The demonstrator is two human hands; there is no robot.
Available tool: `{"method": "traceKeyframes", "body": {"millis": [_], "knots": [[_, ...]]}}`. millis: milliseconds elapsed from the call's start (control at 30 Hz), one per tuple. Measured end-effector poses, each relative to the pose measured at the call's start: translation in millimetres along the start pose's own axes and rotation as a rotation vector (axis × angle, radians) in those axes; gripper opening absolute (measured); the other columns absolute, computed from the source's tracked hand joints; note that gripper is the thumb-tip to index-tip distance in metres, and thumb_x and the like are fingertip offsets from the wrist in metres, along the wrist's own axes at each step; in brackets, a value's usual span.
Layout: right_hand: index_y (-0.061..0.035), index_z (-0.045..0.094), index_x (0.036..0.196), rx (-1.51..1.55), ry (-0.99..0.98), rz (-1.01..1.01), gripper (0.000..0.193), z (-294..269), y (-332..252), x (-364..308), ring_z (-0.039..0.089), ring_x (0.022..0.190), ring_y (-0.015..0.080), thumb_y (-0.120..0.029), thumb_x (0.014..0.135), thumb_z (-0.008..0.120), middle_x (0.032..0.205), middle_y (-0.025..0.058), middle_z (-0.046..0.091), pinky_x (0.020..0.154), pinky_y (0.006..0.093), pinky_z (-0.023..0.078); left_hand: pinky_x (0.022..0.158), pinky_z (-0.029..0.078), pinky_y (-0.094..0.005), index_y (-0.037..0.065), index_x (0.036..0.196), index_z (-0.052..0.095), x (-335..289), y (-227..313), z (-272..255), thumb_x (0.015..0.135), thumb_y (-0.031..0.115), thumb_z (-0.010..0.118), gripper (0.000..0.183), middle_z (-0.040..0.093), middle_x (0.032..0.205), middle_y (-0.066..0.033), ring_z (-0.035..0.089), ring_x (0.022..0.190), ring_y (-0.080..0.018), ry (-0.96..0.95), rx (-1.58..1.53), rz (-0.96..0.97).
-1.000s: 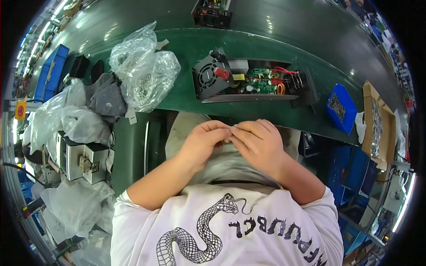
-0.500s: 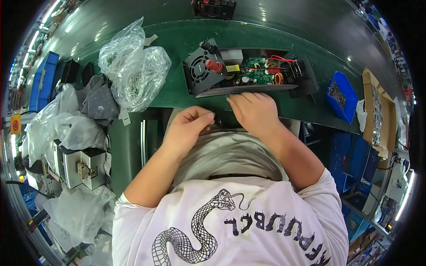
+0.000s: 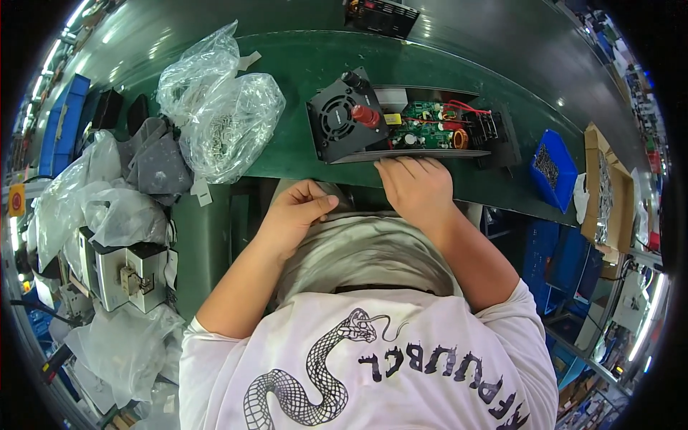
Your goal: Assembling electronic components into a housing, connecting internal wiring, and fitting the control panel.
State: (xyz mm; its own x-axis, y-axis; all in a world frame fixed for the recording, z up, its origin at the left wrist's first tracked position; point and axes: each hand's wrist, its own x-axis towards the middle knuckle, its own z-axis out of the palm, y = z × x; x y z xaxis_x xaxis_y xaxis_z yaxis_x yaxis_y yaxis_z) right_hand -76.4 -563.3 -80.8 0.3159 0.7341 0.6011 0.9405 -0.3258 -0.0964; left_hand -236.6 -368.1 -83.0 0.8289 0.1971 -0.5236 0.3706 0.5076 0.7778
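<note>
An open black power unit (image 3: 494, 147) lies on the green belt (image 3: 287, 64) in front of me, with a fan panel (image 3: 335, 120) at its left end and a green circuit board (image 3: 423, 129) inside. My right hand (image 3: 416, 188) rests palm down, fingers spread against the unit's near edge. My left hand (image 3: 297, 213) hovers over my lap just below the belt's edge, thumb pinched against curled fingers; whether something small sits between them is hidden.
Clear plastic bags (image 3: 222, 118) with small parts lie left of the unit. A blue bin (image 3: 552, 168) and a cardboard box (image 3: 605, 190) stand at the right. Grey metal housings (image 3: 125, 276) and more bags crowd the left side. Another black unit (image 3: 380, 16) sits farther up the belt.
My hands, joined over my lap a second ago, have parted. The right hand moved up to the unit's near edge; the left stayed low, pinched.
</note>
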Motion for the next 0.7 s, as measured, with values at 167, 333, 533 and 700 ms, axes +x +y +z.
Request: {"method": "traceKeyframes", "body": {"millis": [167, 333, 533, 700], "knots": [[-0.0133, 0.071, 0.088, -0.019, -0.014, 0.02, 0.011, -3, -1, 1, 0.064, 0.064, 0.0198, -0.015, 0.082, 0.079, 0.077, -0.0008, 0.065, 0.06, 0.0329, 0.051, 0.07, 0.043, -0.0228, 0.01, 0.083, 0.06, -2, 1, 3, 0.091, 0.009, 0.076, 0.019, 0.061, 0.079, 0.0024, 0.055, 0.072, -0.0079, -0.04, -0.02, 0.02], [-0.0155, 0.064, 0.075, -0.074, -0.064, 0.118, 0.02, -15, -6, 9, 0.061, 0.059, 0.0196, -0.021, 0.081, 0.082, 0.07, -0.001, 0.061, 0.055, 0.0326, 0.048, 0.069, 0.044, -0.0231, 0.01, 0.083, 0.059, -3, 5, 1, 0.091, 0.01, 0.076, 0.019, 0.06, 0.078, 0.0019, 0.055, 0.072, -0.0086, -0.029, 0.008, -0.031], [-0.0148, 0.062, 0.076, -0.098, -0.072, 0.045, 0.022, -43, -12, 35, 0.062, 0.071, 0.0203, -0.022, 0.077, 0.083, 0.076, 0.0008, 0.062, 0.064, 0.0335, 0.048, 0.069, 0.045, -0.0237, 0.01, 0.083, 0.059, -1, 3, -4, 0.092, 0.011, 0.075, 0.019, 0.061, 0.08, 0.0012, 0.056, 0.072, -0.0096, -0.04, -0.005, -0.029], [-0.0137, 0.065, 0.088, -0.173, -0.27, -0.049, 0.017, -34, 0, 44, 0.061, 0.1, 0.0216, -0.019, 0.077, 0.077, 0.094, 0.0015, 0.065, 0.091, 0.0395, 0.043, 0.069, 0.045, -0.0238, 0.01, 0.085, 0.06, 0, 5, -2, 0.092, 0.01, 0.075, 0.017, 0.062, 0.082, 0.0007, 0.056, 0.073, -0.0095, -0.038, -0.01, -0.051]]}}
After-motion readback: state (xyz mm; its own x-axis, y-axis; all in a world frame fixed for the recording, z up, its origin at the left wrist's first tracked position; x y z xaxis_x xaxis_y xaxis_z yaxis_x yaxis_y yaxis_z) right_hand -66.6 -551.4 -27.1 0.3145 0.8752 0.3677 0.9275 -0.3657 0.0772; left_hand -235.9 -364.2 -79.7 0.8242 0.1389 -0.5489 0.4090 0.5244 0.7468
